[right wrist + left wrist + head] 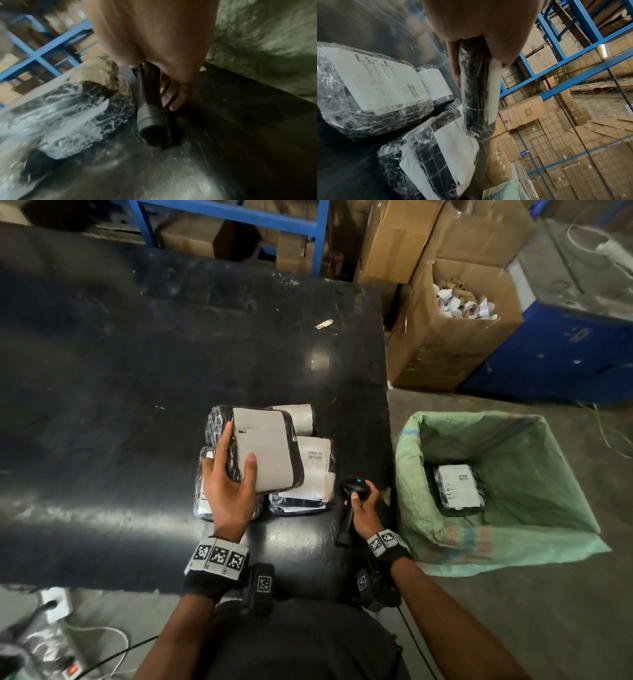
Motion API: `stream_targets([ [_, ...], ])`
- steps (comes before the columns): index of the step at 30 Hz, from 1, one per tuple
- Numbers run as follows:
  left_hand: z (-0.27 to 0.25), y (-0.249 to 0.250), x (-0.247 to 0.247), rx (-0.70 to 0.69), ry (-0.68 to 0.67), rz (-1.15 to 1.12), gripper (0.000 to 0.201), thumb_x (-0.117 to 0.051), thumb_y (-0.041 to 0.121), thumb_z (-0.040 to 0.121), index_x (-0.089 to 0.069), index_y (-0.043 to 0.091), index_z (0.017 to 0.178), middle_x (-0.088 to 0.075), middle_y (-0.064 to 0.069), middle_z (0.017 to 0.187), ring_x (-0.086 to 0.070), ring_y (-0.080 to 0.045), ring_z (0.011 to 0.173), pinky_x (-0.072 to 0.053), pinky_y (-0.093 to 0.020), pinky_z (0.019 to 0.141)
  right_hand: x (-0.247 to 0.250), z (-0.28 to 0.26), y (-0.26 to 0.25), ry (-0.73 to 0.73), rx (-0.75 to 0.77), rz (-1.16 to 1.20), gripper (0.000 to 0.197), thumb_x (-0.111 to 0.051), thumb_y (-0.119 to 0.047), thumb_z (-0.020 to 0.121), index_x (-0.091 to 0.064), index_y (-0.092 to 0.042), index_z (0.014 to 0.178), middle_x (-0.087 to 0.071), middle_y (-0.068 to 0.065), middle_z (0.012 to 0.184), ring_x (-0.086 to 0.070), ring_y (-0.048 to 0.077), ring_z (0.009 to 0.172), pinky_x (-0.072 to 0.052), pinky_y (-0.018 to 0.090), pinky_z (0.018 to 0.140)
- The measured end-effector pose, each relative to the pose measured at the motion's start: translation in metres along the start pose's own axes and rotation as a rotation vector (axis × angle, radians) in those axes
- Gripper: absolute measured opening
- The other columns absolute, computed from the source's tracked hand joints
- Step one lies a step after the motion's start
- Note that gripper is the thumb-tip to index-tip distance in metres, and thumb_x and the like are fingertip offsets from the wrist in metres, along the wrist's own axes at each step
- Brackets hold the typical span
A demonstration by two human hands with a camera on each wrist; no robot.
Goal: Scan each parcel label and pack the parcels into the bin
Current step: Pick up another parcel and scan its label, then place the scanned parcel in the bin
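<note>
Cardboard boxes (455,313) — blue racking (239,217)

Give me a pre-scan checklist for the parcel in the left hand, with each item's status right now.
1. Parcel held firmly: ok. The left hand grips the lifted parcel, thumb on its label.
2. Scanner in hand: ok. The right hand holds the scanner.
3. Label facing up: ok, white label visible from the head view.
4. Barcode readable and uncovered: cannot tell, print too faint.
5. Scanner aimed at the label: not ok, its head sits low beside the table edge, not pointed at the parcel.
6. Room in the bin: ok, only one parcel in bin.
</note>
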State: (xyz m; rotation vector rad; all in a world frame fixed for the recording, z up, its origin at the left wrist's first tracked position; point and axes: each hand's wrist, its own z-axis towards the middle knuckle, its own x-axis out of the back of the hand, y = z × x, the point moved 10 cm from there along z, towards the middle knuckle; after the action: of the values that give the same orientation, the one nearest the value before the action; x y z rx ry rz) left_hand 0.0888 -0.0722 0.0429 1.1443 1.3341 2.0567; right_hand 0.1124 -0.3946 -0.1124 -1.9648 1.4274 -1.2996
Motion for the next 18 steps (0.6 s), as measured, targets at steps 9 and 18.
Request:
stream_targets([
  [9, -0.006, 0.02, -0.054, 0.027, -0.178, -0.128, 0.06, -0.059, 0.034, 0.098, -0.037, 0.035, 0.153, -0.048, 0.026, 0.144, -0.047, -0.01, 0.134, -0.043, -0.043, 0.113, 0.049, -0.019, -0.064, 0.03, 0.375, -0.059, 0.053, -0.044, -0.048, 0.098, -0.027, -0.051, 0.147, -0.049, 0.006, 0.137, -0.052, 0.018, 0.123, -0.044, 0.04, 0.104],
  [18, -0.028, 0.08, -0.154, 0.014, -0.415, -0.3, 0.057, -0.061, 0.014, 0.1, -0.041, 0.02, 0.153, -0.049, 0.017, 0.147, -0.047, 0.002, 0.135, -0.046, -0.03, 0.111, 0.092, -0.026, -0.129, -0.055, 0.511, 0.104, 0.055, -0.049, -0.024, 0.102, -0.029, -0.024, 0.153, -0.031, -0.035, 0.137, -0.029, -0.037, 0.119, -0.03, -0.003, 0.099],
])
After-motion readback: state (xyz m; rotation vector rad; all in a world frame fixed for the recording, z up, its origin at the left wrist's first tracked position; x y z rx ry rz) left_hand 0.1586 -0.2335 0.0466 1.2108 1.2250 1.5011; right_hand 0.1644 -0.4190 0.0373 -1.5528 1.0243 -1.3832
